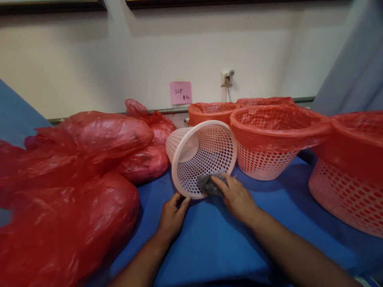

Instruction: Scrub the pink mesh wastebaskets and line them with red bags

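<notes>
Lying on its side, the white basket (206, 149) sits on the blue cloth (206, 243), mouth toward the person. At its lower rim, the left hand (172, 213) has thumb and forefinger a little apart; I can't tell whether they pinch the edge. The right hand (237, 197) has its fingers bent round a grey wad (211, 184) at the mouth's lower right; some fingertips are hidden. To work well there, I'd say, the left should brace the rim against rolling while the right presses evenly, the wad kept flat to the plastic.

Red bags (101, 139) bulge left of the basket; baskets lined in red (266, 159) stand right of it and behind. They look likely to hamper any turning. Above and behind the basket, the wall has a pink note (180, 93) and a socket (226, 81).
</notes>
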`<state>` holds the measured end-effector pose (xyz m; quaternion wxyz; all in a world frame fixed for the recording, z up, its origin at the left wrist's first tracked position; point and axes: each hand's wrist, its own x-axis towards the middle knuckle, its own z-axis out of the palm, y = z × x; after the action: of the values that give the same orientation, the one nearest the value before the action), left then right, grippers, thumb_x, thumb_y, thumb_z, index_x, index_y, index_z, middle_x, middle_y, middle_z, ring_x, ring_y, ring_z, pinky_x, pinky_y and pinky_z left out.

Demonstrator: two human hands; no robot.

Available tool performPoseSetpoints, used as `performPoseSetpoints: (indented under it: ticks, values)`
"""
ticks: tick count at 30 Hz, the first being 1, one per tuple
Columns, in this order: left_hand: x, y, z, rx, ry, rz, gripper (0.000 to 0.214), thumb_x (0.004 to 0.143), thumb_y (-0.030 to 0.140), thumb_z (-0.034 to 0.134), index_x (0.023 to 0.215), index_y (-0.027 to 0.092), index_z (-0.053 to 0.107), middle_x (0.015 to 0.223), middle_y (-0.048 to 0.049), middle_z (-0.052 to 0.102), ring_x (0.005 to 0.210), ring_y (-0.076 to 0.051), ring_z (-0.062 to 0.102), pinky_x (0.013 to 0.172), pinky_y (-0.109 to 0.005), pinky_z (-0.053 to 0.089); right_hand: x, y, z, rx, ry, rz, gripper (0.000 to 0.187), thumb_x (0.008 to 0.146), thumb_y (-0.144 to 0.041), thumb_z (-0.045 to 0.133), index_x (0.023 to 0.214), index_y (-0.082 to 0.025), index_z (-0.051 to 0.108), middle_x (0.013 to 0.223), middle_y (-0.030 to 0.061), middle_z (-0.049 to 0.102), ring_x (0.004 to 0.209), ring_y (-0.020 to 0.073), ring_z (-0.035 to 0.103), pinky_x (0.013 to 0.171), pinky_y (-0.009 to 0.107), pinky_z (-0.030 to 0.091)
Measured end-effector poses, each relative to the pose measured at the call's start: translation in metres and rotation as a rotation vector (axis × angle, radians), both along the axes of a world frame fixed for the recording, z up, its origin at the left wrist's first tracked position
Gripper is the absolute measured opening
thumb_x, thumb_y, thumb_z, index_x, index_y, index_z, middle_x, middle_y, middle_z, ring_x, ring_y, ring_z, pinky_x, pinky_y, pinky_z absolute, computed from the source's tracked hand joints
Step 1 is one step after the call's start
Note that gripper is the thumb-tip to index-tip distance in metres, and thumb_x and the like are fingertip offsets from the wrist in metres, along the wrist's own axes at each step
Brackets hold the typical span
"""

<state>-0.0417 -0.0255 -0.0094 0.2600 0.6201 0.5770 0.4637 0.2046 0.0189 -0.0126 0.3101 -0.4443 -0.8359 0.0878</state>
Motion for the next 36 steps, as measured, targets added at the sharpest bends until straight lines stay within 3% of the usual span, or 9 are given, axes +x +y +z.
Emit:
performPoseSetpoints:
  ticks: [4,8,11,14,18,26,30,32,36]
  values:
    - [0.0,-0.001,0.0,-0.001,-0.025,0.001,0.027,0.087,0.04,0.061,0.097,0.016,0.071,0.095,-0.0062,0.077,0.088,-0.023,0.071,0.084,-0.035,0.056,-0.011,-0.006,-0.009,-0.3,0.046,0.201,0.05,0.091,-0.027,0.057,0.137,-0.017,0.044,0.12,0.0143,0.066,0.108,0.0264,0.066,0.091,0.042,0.053]
    - [0.001,-0.002,0.002,-0.017,-0.043,-0.006,0.029,0.088,0.04,0.061,0.101,0.017,0.071,0.1,-0.0065,0.077,0.091,-0.022,0.071,0.085,-0.035,0.056,-0.008,0.006,-0.009,-0.361,0.047,-0.05,0.033,0.099,-0.042,0.041,0.112,-0.017,0.058,0.103,0.0134,0.068,0.097,0.0259,0.067,0.086,0.04,0.053]
    - [0.001,-0.002,0.002,-0.033,-0.033,-0.004,0.028,0.088,0.041,0.061,0.097,0.016,0.07,0.092,-0.0059,0.077,0.086,-0.022,0.071,0.082,-0.034,0.056,-0.006,0.013,-0.011,-0.185,0.072,-0.302,0.038,0.094,-0.042,0.051,0.12,-0.015,0.055,0.126,0.0195,0.057,0.115,0.0317,0.059,0.097,0.047,0.048]
    - [0.001,-0.002,0.002,-0.043,-0.026,-0.005,0.027,0.088,0.041,0.06,0.093,0.016,0.07,0.087,-0.0054,0.076,0.082,-0.021,0.07,0.079,-0.033,0.057,-0.008,0.011,-0.011,-0.195,0.096,-0.364,0.049,0.09,-0.041,0.056,0.129,-0.013,0.049,0.137,0.0223,0.051,0.124,0.036,0.053,0.101,0.053,0.045]
    - [-0.001,-0.002,-0.001,-0.035,-0.027,-0.009,0.027,0.088,0.041,0.061,0.094,0.016,0.069,0.085,-0.0049,0.075,0.079,-0.02,0.07,0.076,-0.032,0.056,-0.015,-0.004,-0.01,-0.325,0.093,-0.115,0.037,0.096,-0.029,0.046,0.13,-0.015,0.05,0.119,0.0153,0.063,0.114,0.0289,0.061,0.101,0.05,0.047]
    - [0.0,-0.002,0.0,0.008,-0.025,-0.01,0.027,0.088,0.038,0.061,0.101,0.016,0.07,0.094,-0.0058,0.076,0.085,-0.021,0.071,0.079,-0.032,0.056,-0.023,-0.06,-0.014,-0.126,-0.074,0.221,0.076,0.086,-0.012,0.059,0.149,-0.046,0.036,0.161,0.0079,0.029,0.137,0.0367,0.042,0.105,0.061,0.043]
    - [0.001,-0.002,0.002,0.003,-0.033,-0.021,0.026,0.088,0.038,0.061,0.1,0.016,0.069,0.094,-0.0058,0.076,0.084,-0.021,0.07,0.078,-0.032,0.056,-0.007,-0.046,-0.011,-0.133,-0.119,0.378,0.078,0.085,-0.004,0.054,0.144,-0.052,0.041,0.161,0.001,0.031,0.137,0.0321,0.044,0.106,0.053,0.044]
    - [0.002,-0.002,0.003,-0.014,-0.043,-0.015,0.026,0.088,0.039,0.06,0.096,0.016,0.068,0.088,-0.0051,0.075,0.078,-0.02,0.069,0.073,-0.03,0.056,0.004,-0.021,-0.006,-0.119,-0.079,0.287,0.073,0.087,-0.004,0.05,0.144,-0.049,0.045,0.159,0.0014,0.035,0.136,0.0289,0.046,0.105,0.047,0.047]
    - [0.001,-0.004,0.005,0.022,-0.038,0.07,0.025,0.088,0.041,0.06,0.085,0.017,0.066,0.076,-0.0022,0.071,0.072,-0.017,0.066,0.068,-0.027,0.053,0.017,0.034,0.004,-0.05,-0.065,-0.184,0.062,0.092,-0.007,0.044,0.147,-0.036,0.046,0.155,0.0113,0.036,0.133,0.0318,0.048,0.104,0.05,0.047]
